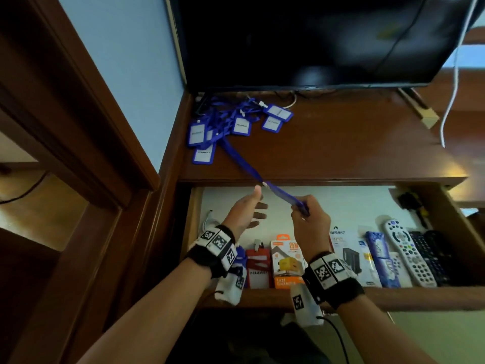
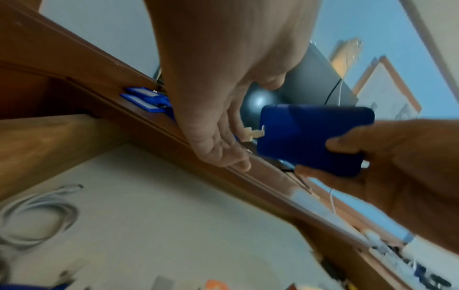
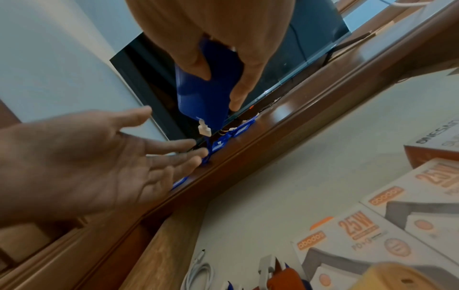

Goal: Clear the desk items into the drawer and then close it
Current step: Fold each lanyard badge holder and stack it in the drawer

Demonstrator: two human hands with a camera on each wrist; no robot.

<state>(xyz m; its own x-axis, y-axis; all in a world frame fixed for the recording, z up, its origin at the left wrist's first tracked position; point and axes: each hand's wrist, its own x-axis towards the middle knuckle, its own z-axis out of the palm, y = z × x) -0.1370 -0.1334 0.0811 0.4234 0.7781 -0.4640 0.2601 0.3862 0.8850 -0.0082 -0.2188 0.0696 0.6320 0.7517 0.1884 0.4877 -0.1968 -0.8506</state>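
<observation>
My right hand (image 1: 301, 206) pinches a blue badge holder (image 2: 313, 137) over the open drawer (image 1: 288, 298). Its blue lanyard (image 1: 241, 161) stretches taut back to a pile of blue badge holders (image 1: 223, 127) at the desk's back left. In the right wrist view thumb and fingers grip the badge holder (image 3: 206, 92), with its white clip (image 3: 204, 129) hanging below. My left hand (image 1: 252, 208) is spread open, palm toward the lanyard's clip, just left of it and holding nothing. The left hand (image 3: 104, 157) shows straight fingers.
The drawer holds charger boxes (image 1: 287, 261), a red badge holder (image 1: 258, 266), remotes (image 1: 409, 250) and a white cable (image 2: 37, 213). A dark monitor (image 1: 315, 38) stands at the back of the wooden desk (image 1: 354, 143). A white cord (image 1: 451, 88) hangs at right. A door frame (image 1: 78, 114) stands left.
</observation>
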